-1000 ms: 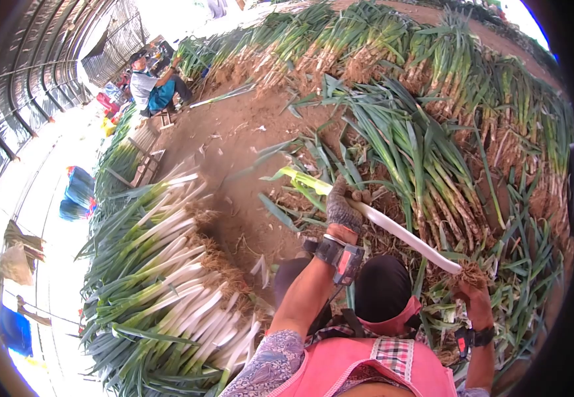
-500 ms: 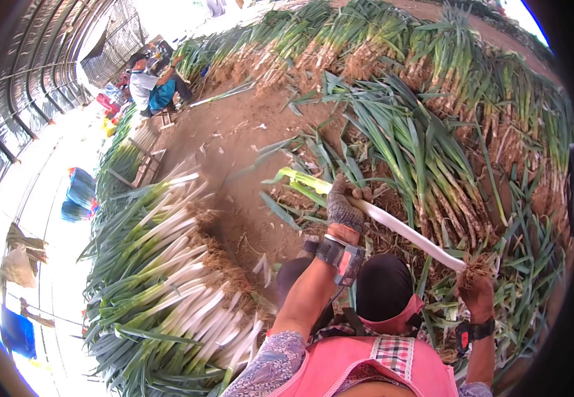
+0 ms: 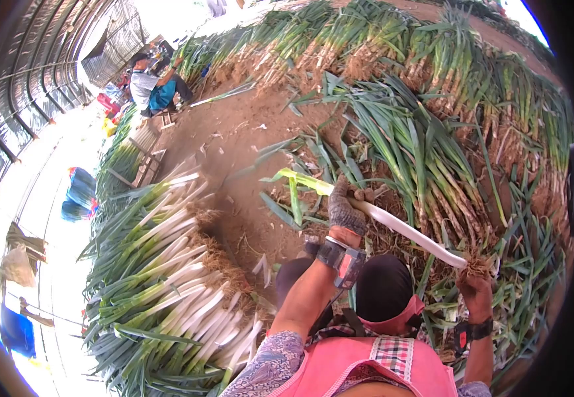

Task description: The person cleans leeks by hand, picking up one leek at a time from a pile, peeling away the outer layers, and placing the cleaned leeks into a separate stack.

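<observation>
A long peeled green onion (image 3: 403, 229) slants across in front of my knees, its white stalk bare and its roots at the lower right. My left hand (image 3: 348, 206), in a grey knit glove, is closed round the stalk near its pale green upper end. A strip of green leaf (image 3: 295, 202) hangs down beside that end. At the root end, the fingers of my right hand (image 3: 475, 291) are closed on the onion's base just under the brown root tuft; the fingertips are partly hidden.
Cleaned green onions (image 3: 194, 271) lie in a long row at left. An untrimmed bundle (image 3: 426, 165) lies ahead on the right, with more piles (image 3: 366, 33) behind. Leaf scraps (image 3: 525, 278) litter the right side. A person (image 3: 151, 86) sits at the far left near a wooden stool (image 3: 148, 165).
The green leaf strip at the onion's upper end has swung from slanting to hanging straight down. Both hands keep nearly the same place on the stalk.
</observation>
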`<state>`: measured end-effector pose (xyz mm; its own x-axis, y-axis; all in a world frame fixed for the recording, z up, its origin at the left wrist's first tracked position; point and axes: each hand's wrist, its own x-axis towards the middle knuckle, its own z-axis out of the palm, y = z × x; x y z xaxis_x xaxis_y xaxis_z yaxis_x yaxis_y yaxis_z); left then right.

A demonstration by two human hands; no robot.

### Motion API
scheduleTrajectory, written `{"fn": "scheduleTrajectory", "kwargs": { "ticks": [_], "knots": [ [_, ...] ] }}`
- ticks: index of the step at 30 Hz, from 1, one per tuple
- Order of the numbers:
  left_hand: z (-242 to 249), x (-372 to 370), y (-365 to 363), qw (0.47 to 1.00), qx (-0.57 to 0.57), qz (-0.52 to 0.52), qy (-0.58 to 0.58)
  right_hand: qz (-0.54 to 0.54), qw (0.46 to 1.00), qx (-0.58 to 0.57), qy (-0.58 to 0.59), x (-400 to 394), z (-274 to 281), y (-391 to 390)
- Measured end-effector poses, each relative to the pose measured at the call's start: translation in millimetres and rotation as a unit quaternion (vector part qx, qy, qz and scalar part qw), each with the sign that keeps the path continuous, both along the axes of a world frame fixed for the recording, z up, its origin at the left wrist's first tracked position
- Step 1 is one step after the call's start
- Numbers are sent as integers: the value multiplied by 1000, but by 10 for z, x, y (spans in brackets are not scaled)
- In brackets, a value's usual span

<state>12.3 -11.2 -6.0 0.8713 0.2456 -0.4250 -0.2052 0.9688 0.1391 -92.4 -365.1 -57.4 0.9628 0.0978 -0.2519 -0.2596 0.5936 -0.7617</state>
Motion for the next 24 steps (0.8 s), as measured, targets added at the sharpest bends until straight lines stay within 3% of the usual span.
{"fn": "scheduleTrajectory", "kwargs": {
  "ticks": [3, 6, 9, 15, 21, 24],
  "knots": [
    [-6, -7, -19, 1000, 13, 2, -6, -42, 999, -30, -14, -34, -2, 63],
    [-37, -7, -41, 1000, 19, 3, -17, -2, 989, -141, -51, -4, 131, 140],
    [-14, -21, -73, 999, 41, 7, -20, 84, 873, -441, -192, 84, 107, 145],
    [-45, -23, -102, 998, 52, 6, -17, 20, 930, -352, -98, 100, 76, 226],
    [-70, -20, -107, 998, 55, 6, -19, -36, 950, -304, -66, 69, -63, 212],
    [-51, -20, -112, 997, 69, 12, -13, 0, 952, -298, -65, 57, -217, 34]
  ]
}}
